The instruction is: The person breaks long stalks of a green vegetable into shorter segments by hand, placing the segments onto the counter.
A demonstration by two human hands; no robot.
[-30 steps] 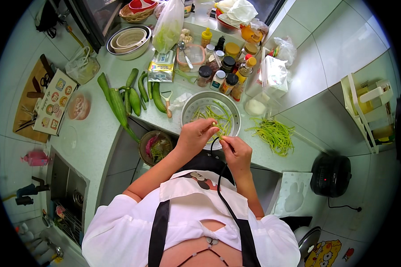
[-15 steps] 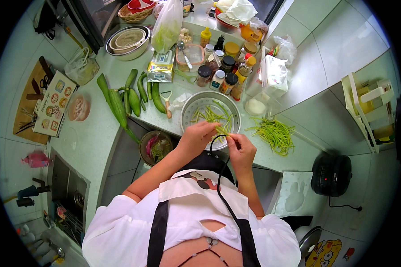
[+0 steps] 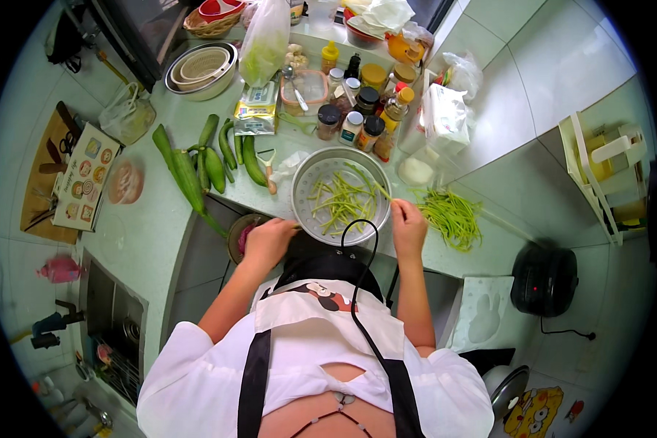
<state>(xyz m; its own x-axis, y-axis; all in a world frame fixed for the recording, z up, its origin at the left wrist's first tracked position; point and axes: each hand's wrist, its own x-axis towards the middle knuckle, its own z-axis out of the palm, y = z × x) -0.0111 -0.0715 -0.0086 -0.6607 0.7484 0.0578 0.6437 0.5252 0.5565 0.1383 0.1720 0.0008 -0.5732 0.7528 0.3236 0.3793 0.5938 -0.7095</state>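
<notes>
Decent gap between left hand (image 3: 269, 242) and right hand (image 3: 409, 228), straight drop into bowl (image 3: 306, 173). Watch cable (image 3: 352, 305) though, seems to loop over near rim. Held stem (image 3: 382, 190) juts over right side. Jars (image 3: 361, 106) block far side, stem pile (image 3: 451, 219) crowds right. Bare counter (image 3: 142, 226) between gourds (image 3: 186, 179) and sink (image 3: 112, 292).

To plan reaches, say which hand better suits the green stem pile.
Probably the right hand: though holding a stem, it's beside the green stem pile; the left hand is across the colander, by the bin.

Dark lettering (image 3: 66, 180) on white cartoon-face box (image 3: 89, 179)
</notes>
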